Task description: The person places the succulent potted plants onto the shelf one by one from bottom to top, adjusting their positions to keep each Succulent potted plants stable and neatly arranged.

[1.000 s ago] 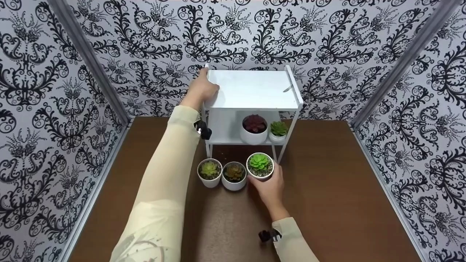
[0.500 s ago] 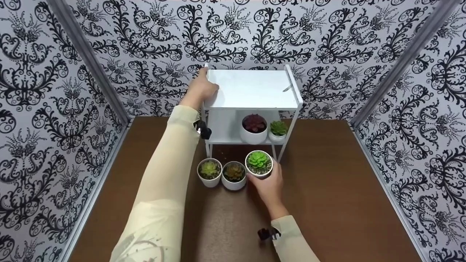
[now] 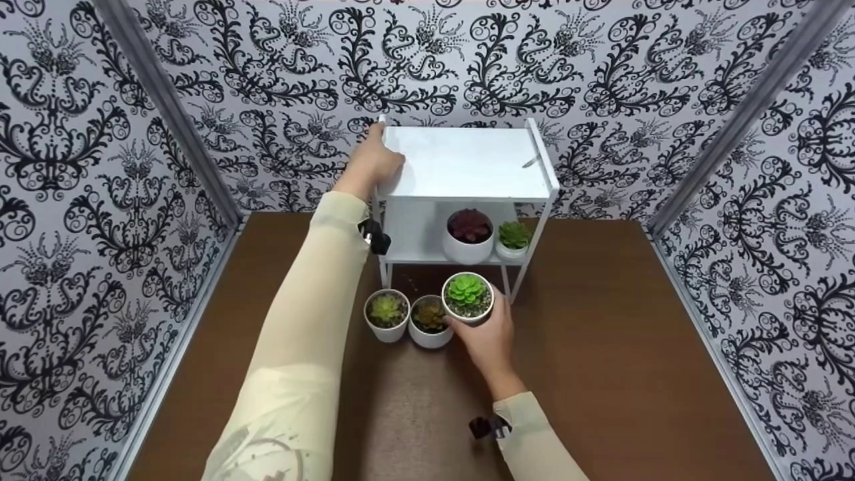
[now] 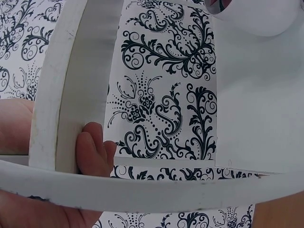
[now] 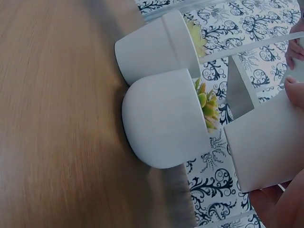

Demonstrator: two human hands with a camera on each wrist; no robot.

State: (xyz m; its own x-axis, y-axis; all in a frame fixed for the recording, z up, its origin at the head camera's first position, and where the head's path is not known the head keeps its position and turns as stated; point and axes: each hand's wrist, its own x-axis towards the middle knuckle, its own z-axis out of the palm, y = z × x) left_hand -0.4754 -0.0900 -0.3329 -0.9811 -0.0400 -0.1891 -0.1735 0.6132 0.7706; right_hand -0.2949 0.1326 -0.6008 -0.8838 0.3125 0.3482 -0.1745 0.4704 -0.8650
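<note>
My left hand (image 3: pixel 371 164) grips the left side of a white two-tier shelf rack (image 3: pixel 467 160) near its top. In the left wrist view, fingertips (image 4: pixel 92 152) curl round the rack's white frame (image 4: pixel 50 109). My right hand (image 3: pixel 491 337) holds a white pot with a bright green succulent (image 3: pixel 467 297), in front of the lower tier. In the right wrist view, that pot (image 5: pixel 270 142) is off the table. Beside it on the table stand a pot with a brownish succulent (image 3: pixel 431 324) and one with a yellow-green succulent (image 3: pixel 387 315).
On the lower tier, a pot with a dark red succulent (image 3: pixel 469 237) stands next to a smaller pot with a green succulent (image 3: pixel 513 240), both toward the right. The rack stands on a brown table (image 3: pixel 601 347), before patterned walls (image 3: pixel 634 87).
My right hand has lifted the bright green succulent pot slightly and shifted it left, so it now partly overlaps the brownish one. The left hand keeps its grip on the rack.
</note>
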